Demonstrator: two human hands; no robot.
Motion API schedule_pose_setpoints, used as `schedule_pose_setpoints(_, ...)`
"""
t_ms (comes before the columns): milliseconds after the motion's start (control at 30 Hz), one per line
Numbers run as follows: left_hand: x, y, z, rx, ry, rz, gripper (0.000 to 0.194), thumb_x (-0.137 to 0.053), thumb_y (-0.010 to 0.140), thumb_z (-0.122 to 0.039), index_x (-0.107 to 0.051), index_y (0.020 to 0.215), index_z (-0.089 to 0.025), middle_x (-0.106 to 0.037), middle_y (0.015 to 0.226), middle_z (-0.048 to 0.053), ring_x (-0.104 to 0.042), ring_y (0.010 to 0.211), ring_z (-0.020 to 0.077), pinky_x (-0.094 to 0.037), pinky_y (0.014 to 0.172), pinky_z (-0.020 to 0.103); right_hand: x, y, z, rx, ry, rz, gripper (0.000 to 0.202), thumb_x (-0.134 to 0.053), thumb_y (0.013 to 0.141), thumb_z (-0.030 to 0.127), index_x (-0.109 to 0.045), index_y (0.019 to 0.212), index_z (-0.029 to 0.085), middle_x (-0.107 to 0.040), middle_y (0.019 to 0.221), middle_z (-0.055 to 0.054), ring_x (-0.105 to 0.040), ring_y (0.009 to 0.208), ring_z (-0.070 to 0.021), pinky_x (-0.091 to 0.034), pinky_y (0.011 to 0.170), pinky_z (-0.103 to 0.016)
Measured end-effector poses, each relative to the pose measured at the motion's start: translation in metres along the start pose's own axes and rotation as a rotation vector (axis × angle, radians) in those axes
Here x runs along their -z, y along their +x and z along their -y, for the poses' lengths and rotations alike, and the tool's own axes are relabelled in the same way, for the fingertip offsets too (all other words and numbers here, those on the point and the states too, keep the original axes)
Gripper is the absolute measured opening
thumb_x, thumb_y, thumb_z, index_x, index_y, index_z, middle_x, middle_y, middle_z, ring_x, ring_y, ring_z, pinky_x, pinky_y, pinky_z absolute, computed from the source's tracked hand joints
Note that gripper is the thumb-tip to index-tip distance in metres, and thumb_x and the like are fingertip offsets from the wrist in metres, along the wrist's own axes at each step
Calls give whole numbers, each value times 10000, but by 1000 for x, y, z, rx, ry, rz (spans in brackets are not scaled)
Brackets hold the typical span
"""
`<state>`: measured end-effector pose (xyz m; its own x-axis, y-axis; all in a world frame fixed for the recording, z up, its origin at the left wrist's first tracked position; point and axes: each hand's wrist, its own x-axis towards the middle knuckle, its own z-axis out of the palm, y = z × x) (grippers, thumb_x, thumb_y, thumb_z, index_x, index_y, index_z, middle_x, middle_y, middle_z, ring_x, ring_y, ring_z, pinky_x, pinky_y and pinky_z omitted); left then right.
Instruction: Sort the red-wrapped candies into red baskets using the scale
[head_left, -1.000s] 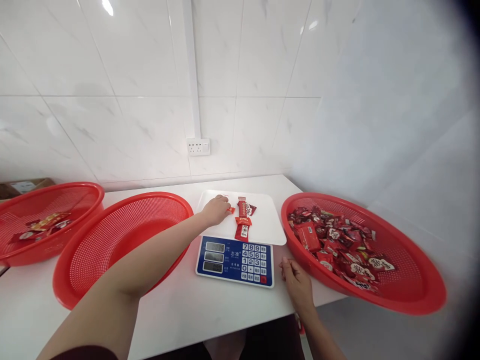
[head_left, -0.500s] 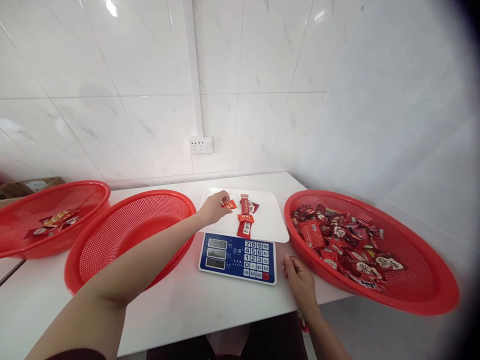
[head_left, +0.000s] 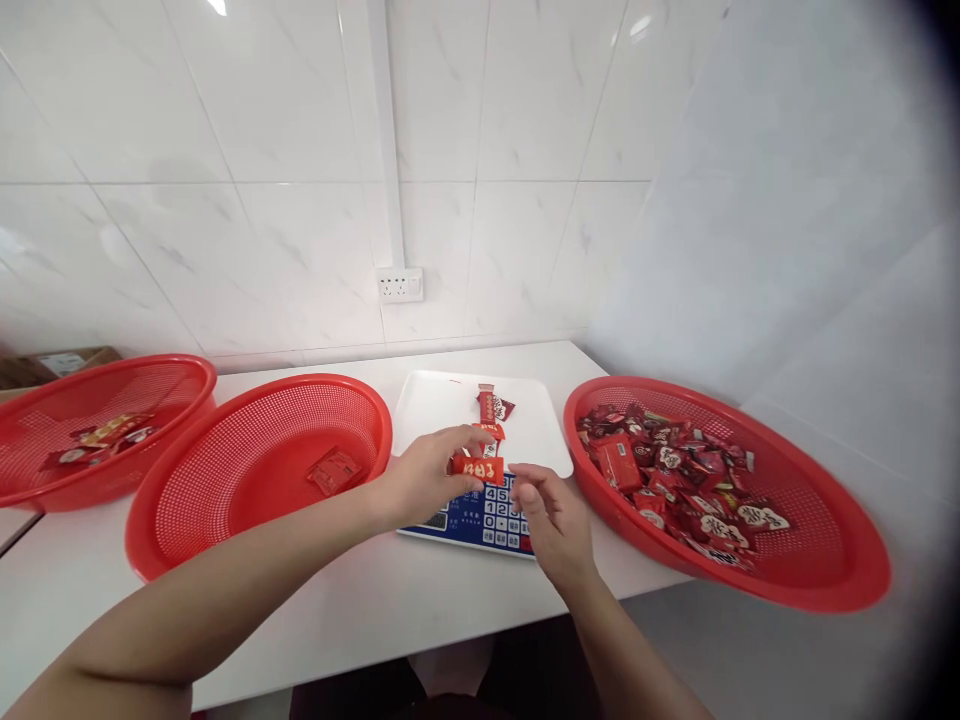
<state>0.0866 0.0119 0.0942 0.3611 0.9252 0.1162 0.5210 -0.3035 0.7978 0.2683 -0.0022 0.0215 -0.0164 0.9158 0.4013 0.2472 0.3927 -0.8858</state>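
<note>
My left hand (head_left: 442, 465) pinches a small red candy packet (head_left: 482, 470) above the front edge of the scale's white pan (head_left: 427, 400). Close to the packet's right end is my right hand (head_left: 551, 515), fingers apart and holding nothing. Several red wrapped candies (head_left: 487, 405) lie in a rough column on the pan, the lower ones partly behind the held packet. Both hands partly cover the blue keypad panel (head_left: 491, 530) of the scale.
At the right, a red basket (head_left: 832, 560) holds many wrapped candies. The middle-left red basket (head_left: 169, 500) contains a red packet (head_left: 334, 470). Another red basket (head_left: 22, 470) with a few packets stands far left. A wall socket (head_left: 400, 285) is behind the white table (head_left: 330, 620).
My left hand has come toward me and right with the packet, from over the pan to its front edge. My right hand has moved up and left beside it, and its fingers have opened.
</note>
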Motion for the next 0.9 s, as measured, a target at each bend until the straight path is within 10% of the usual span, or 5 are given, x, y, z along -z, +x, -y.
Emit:
schedule_pose_setpoints(467, 1, -58, 10, 24, -362, -201, 276, -512, 832, -367, -518, 1088, -264, -504, 672, -32, -477, 594, 110, -424, 550, 234, -34, 5, 28, -18, 198, 289, 309, -413, 881, 447, -468, 690, 211, -493, 509, 46, -464, 472, -103, -384, 479, -215)
schedule_pose_setpoints(700, 43, -81, 33, 255, 60, -807, 288, -561, 771, -427, -581, 984, -234, -535, 710, -29, -531, 637, 128, -439, 598, 245, -9, 61, 8, 159, -584, 224, 225, -404, 896, 270, -619, 918, 207, -648, 976, -56, -549, 942, -203, -431, 765, -309)
schedule_pose_setpoints(900, 50, -91, 46, 319, 136, -818, 338, -548, 756, -481, -598, 962, -218, -558, 672, -22, -540, 609, 150, -446, 570, 260, 1, 94, -15, 104, -909, 495, 367, -435, 844, 101, -575, 1167, 202, -580, 1229, -60, -472, 1115, -246, -398, 854, -334)
